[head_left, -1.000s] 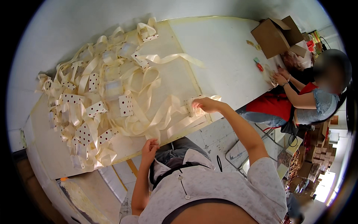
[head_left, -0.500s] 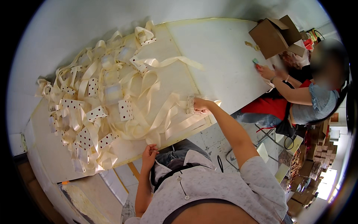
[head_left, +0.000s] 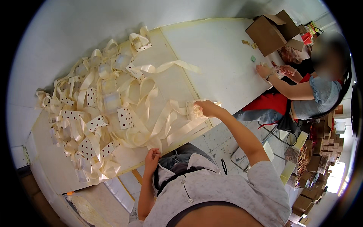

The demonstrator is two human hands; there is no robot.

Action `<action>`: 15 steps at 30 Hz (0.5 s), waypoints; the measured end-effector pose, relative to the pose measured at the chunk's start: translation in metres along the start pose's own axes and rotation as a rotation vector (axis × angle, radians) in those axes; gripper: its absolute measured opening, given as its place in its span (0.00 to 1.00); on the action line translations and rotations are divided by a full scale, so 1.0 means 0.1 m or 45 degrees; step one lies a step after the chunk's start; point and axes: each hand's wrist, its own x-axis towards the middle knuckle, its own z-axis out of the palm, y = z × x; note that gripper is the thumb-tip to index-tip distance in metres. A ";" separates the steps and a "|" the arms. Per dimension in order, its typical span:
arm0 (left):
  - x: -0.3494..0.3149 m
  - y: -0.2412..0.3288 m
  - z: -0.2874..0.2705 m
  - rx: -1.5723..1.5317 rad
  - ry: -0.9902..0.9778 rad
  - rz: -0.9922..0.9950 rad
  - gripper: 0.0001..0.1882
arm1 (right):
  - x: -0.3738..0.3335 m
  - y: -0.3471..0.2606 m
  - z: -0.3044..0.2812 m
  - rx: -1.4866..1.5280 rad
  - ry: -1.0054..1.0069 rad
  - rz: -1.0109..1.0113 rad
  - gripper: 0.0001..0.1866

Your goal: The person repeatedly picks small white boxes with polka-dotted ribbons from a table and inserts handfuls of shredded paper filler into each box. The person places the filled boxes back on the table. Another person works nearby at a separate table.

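At the table's near edge, my left hand (head_left: 152,159) is closed, its fingertips pinching the end of a cream satin ribbon (head_left: 155,144). My right hand (head_left: 207,108) reaches forward over the table and grips a small polka-dot box (head_left: 190,111) by its right side; part of the box is hidden behind the fingers. Cream ribbon runs leftward from this box across the tabletop. Further left lies a big heap of ribbons, among them several white boxes with dark dots, such as an upright dotted box (head_left: 125,118) and a tilted dotted box (head_left: 96,123).
A white table (head_left: 211,53) stretches from left to far right. At its right end another person (head_left: 295,90) handles something clear and crinkled, beside an open cardboard box (head_left: 266,36). A small green piece (head_left: 253,58) lies near that person's hands. Stacked cartons (head_left: 329,143) stand behind.
My right hand has shifted its hold on the small box, drawing back from its inside to its side. My left hand has met the ribbon's end. The other person's hands have left the green piece.
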 end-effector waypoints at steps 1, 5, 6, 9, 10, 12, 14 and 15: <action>0.00 0.01 0.00 0.016 -0.002 -0.004 0.15 | -0.07 -0.05 -0.05 -0.118 0.053 -0.006 0.21; 0.01 0.06 0.01 0.063 0.002 0.006 0.15 | -0.02 0.05 0.07 -0.382 0.140 0.106 0.19; 0.01 0.05 0.01 0.072 0.004 0.015 0.15 | 0.05 0.05 0.09 -0.423 0.054 0.158 0.19; -0.02 0.10 0.03 0.051 0.028 -0.001 0.15 | 0.29 0.16 0.22 -0.423 -0.125 0.243 0.18; -0.03 0.09 0.03 0.066 0.039 -0.010 0.15 | 0.38 0.23 0.29 -0.405 -0.173 0.256 0.18; -0.04 0.08 0.02 0.094 0.050 -0.024 0.15 | 0.45 0.44 0.50 -0.357 0.026 0.146 0.18; -0.07 0.07 0.01 0.094 0.060 -0.025 0.15 | 0.47 0.48 0.55 -0.363 0.094 0.075 0.18; -0.08 0.06 0.01 0.095 0.061 -0.025 0.15 | 0.49 0.52 0.55 -0.394 0.067 0.064 0.18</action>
